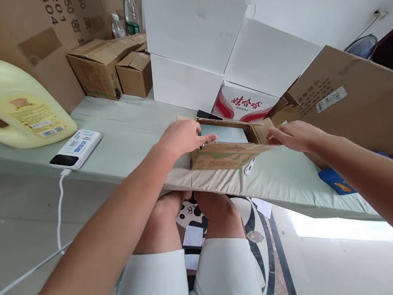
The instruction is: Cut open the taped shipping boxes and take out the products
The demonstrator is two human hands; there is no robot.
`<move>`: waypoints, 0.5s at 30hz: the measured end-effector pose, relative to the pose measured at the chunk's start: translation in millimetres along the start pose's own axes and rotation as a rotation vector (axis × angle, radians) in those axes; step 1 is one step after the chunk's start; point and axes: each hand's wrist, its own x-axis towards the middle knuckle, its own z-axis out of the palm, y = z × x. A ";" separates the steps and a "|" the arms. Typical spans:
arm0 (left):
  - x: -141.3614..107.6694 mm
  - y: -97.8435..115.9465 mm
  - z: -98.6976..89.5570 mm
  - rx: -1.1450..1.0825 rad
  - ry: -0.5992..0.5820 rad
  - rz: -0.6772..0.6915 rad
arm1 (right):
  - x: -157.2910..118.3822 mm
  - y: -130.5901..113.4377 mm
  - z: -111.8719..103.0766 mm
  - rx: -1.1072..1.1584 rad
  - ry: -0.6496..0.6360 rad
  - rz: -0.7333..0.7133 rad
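Note:
A small open cardboard box [223, 159] stands near the front edge of the cloth-covered table. Inside it lies a flat, pale blue-white item [232, 135] whose kind I cannot make out. My left hand [185, 137] grips the box's left end, fingers curled at the rim and thumb stretched over the opening. At the opposite end, my right hand [292, 136] pinches the raised right flap [263, 129] between thumb and fingers. Behind the box, a dark flat object [209, 114] shows only in part. A small white object [250, 166] pokes out beside the box's front right corner.
On the left are a yellow jug [21, 99] and a white power bank [76, 149] with a cable hanging down. Cardboard boxes [95, 71] and white cartons [186, 79] line the back. A large carton [359, 104] and a blue packet [337, 182] are at right.

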 end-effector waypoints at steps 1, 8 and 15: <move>-2.2 -3.3 3.5 0.000 -0.003 0.016 | 3.7 -4.9 -1.9 0.007 -0.041 0.079; -15.8 -4.8 29.7 0.061 0.013 0.116 | 44.1 -133.8 -32.8 -0.010 -0.023 -0.159; -13.2 -23.0 26.7 -0.224 0.240 -0.157 | 75.8 -176.2 -18.7 0.069 0.088 -0.574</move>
